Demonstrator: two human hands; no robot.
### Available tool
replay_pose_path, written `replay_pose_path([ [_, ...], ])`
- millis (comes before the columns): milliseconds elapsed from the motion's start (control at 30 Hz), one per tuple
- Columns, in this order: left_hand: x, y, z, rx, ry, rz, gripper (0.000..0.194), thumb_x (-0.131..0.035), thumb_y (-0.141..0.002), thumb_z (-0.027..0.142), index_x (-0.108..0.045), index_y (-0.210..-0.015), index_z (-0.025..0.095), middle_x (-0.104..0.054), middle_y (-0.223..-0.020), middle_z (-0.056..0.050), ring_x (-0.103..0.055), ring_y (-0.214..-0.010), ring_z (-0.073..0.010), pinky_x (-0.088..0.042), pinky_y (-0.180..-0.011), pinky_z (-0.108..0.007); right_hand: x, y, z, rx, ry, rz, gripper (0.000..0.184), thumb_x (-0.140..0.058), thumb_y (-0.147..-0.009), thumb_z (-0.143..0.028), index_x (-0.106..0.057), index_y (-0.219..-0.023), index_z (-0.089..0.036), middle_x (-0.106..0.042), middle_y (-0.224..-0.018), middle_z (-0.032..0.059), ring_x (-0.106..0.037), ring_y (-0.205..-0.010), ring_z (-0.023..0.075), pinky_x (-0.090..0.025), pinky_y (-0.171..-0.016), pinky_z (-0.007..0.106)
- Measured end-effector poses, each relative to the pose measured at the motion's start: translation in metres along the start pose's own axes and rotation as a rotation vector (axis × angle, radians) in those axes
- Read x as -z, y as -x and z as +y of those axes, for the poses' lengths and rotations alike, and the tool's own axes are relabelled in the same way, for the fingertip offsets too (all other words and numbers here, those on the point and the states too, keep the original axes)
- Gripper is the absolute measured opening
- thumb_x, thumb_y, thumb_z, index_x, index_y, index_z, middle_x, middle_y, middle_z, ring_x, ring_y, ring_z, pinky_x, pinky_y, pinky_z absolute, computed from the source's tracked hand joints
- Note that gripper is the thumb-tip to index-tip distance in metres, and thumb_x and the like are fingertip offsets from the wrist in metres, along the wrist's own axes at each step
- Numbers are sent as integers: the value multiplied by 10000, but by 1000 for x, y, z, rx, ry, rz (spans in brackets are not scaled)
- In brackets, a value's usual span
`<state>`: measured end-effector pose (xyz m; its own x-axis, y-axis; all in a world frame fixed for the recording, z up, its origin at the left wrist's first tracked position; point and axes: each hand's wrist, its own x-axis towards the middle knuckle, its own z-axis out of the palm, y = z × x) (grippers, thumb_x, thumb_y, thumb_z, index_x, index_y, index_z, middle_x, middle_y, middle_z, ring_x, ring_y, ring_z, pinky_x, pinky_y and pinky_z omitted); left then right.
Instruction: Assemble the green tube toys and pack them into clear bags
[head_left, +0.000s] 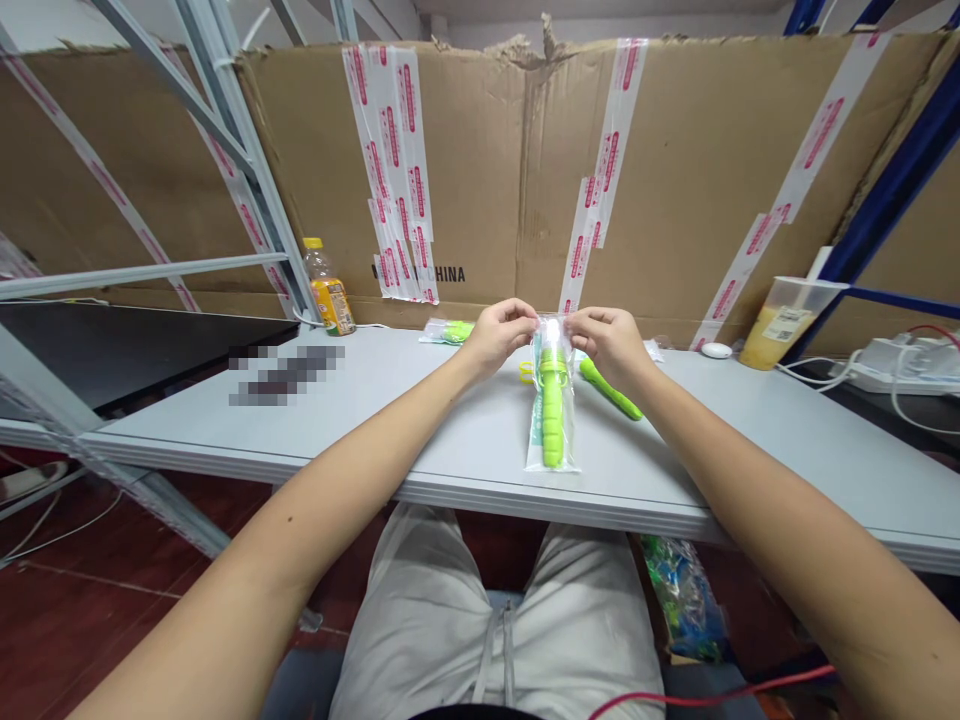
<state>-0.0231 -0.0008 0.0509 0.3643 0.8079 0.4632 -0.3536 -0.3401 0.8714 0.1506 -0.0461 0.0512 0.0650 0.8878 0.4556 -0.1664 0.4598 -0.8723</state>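
Observation:
A clear plastic bag (535,455) stands out against the grey tabletop, with a bright green, ribbed, stick-shaped thing (553,415) inside it. At the bag's upper left corner, the fingers of my left hand (504,335) are pinched together. My right hand (611,340) pinches the upper right corner. Just under my right hand lies a loose green stick-shaped piece (611,390). A small yellow ring-like piece (526,373) shows partly behind the bag. Another bag with something green (454,331) lies beyond my left hand.
A cardboard wall (480,180) borders the back of the table (360,400). An orange drink bottle (330,290) stands back left. To the right are a plastic cup (780,325), a small white round object (716,350) and a power strip (911,365). A blurred patch (285,375) covers something at left.

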Motion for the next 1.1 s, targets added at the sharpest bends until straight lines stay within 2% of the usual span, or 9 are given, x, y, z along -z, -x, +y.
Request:
replay_pose_path([
  [100, 2, 1, -2, 97, 66, 12, 351, -832, -611, 131, -538, -797, 165, -612, -731, 29, -596, -685, -93, -485, -727, -268, 1, -1, 3, 2, 28, -15, 186, -810, -591, -234, -647, -654, -168, -590, -652, 4, -551, -648, 123, -488, -649, 284],
  [267, 7, 3, 0, 339, 31, -160, 265, -752, -817, 333, -653, -933, 117, -693, -885, -96, -653, -742, -147, -517, -730, -314, 1, -1, 0, -44, -31, -6, 365, -858, -535, -193, -567, -755, -196, -550, -650, -53, -530, -607, 89, -477, -607, 235],
  [400, 9, 6, 1, 314, 72, -194, 232, -725, -849, 330, -692, -988, 147, -709, -916, -85, -668, -777, -157, -532, -745, -312, 0, 1, -4, -158, -115, -68, 414, -884, -534, -195, -564, -797, -201, -565, -638, -50, -543, -596, 100, -480, -582, 239],
  [533, 11, 4, -2, 276, 86, -198, 243, -747, -831, 360, -686, -948, 155, -710, -899, -73, -668, -788, -160, -542, -771, -321, 3, 2, -2, -231, -46, -199, 349, -871, -627, -357, -583, -714, -181, -567, -651, -12, -541, -595, 112, -468, -540, 254],
  [733, 15, 2, -6, 250, 116, -220, 331, -804, -769, 410, -669, -922, 148, -697, -877, -55, -664, -774, -151, -545, -758, -316, 5, -1, 4, -144, -15, -182, 425, -881, -624, -451, -547, -630, -189, -534, -621, -19, -503, -569, 105, -446, -484, 243],
  [867, 14, 4, -4, 249, 100, -242, 354, -803, -768, 417, -668, -950, 145, -700, -898, -65, -670, -802, -160, -544, -777, -320, 3, 0, 3, -146, -23, -183, 429, -895, -602, -461, -570, -638, -184, -528, -613, -20, -500, -549, 103, -449, -458, 242],
  [933, 14, 3, -2, 250, 85, -216, 298, -790, -785, 382, -656, -902, 143, -695, -865, -61, -668, -782, -158, -544, -775, -322, 4, 0, 1, -175, -17, -173, 404, -875, -637, -460, -585, -653, -180, -533, -619, -11, -513, -550, 109, -445, -445, 241],
  [1000, 19, -3, 0, 217, 93, -125, 213, -769, -797, 293, -620, -810, 141, -675, -802, -41, -658, -738, -146, -549, -763, -317, 7, -2, 0, -209, -5, -133, 369, -837, -690, -454, -594, -676, -176, -541, -626, 0, -524, -546, 116, -438, -429, 242],
  [1100, 41, -18, 5, 116, 155, 176, 115, -678, -807, 138, -578, -750, 141, -657, -744, -30, -652, -716, -143, -573, -769, -320, 16, -8, -2, -208, 7, -37, 311, -788, -741, -409, -588, -693, -175, -531, -617, -2, -516, -517, 115, -428, -408, 240],
])
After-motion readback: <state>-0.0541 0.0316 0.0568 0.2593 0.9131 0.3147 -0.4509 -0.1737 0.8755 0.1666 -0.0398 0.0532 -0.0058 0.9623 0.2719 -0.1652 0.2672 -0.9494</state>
